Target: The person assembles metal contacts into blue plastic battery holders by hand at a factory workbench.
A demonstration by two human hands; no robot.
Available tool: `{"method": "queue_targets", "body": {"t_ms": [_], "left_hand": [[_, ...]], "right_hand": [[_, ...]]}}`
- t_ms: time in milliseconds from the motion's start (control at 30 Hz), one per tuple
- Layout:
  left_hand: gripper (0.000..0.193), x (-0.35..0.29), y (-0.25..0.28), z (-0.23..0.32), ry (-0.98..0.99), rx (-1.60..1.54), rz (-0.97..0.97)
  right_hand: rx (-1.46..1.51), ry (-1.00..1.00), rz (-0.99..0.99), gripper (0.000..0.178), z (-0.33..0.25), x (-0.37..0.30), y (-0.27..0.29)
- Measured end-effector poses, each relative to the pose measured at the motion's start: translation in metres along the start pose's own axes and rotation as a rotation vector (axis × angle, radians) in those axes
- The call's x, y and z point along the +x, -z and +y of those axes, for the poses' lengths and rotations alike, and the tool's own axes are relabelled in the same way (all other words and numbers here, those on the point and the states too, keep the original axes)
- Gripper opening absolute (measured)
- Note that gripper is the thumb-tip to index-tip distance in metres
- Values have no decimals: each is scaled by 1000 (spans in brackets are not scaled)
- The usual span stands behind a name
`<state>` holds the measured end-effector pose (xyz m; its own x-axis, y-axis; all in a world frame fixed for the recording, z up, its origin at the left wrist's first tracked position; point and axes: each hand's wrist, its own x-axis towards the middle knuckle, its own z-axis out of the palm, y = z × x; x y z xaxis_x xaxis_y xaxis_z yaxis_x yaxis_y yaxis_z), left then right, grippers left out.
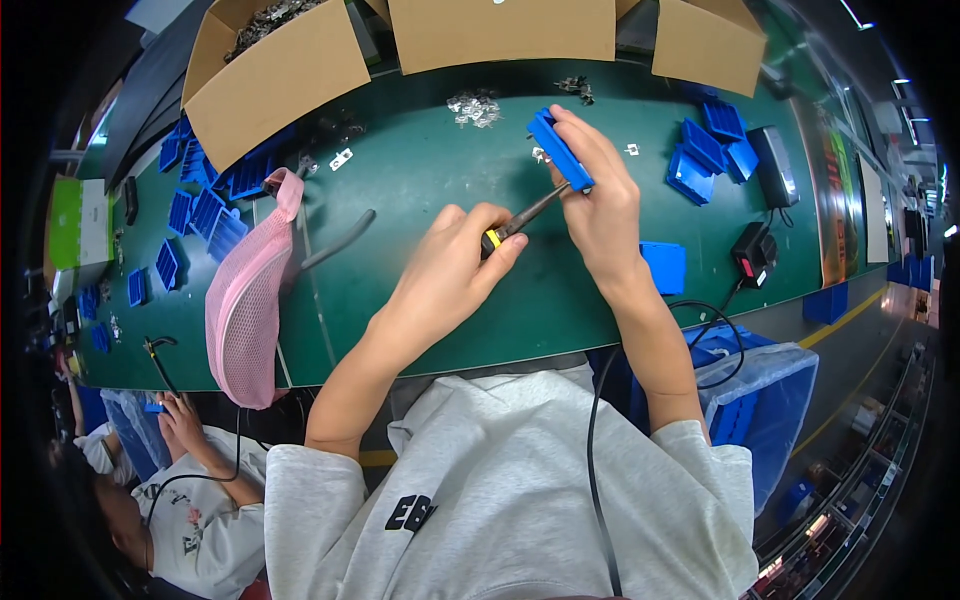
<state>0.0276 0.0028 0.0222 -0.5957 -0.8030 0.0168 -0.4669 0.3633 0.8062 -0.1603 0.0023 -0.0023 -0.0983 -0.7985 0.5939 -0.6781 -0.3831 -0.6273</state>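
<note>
Head cam: left hand [452, 255] grips a dark tool [538, 207], right hand [604, 195] clutches the blue plastic piece [557, 150] out past the left; prob light, stiff, slickish, best held by long edges

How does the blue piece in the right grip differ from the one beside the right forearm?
The held piece is tilted in the right grip; the loose piece lies flat on the table. The held piece looks narrow; the loose piece shows a broad face. Both are blue.
</note>
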Motion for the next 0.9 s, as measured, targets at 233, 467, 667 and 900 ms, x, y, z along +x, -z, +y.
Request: {"method": "queue_targets", "body": {"t_ms": [233,467,667,900], "left_hand": [[29,1,0,2,153,-135,-97],[26,1,-9,-6,169,-261,-136],[24,2,-9,-3,136,-208,-96],[21,-1,-12,-2,110,-184,-42]], "right_hand": [[-12,27,-6,49,1,2,2],[-9,24,-5,48,3,1,0],[-32,43,8,47,5,1,2],[-37,90,5,46,8,2,2]]}}
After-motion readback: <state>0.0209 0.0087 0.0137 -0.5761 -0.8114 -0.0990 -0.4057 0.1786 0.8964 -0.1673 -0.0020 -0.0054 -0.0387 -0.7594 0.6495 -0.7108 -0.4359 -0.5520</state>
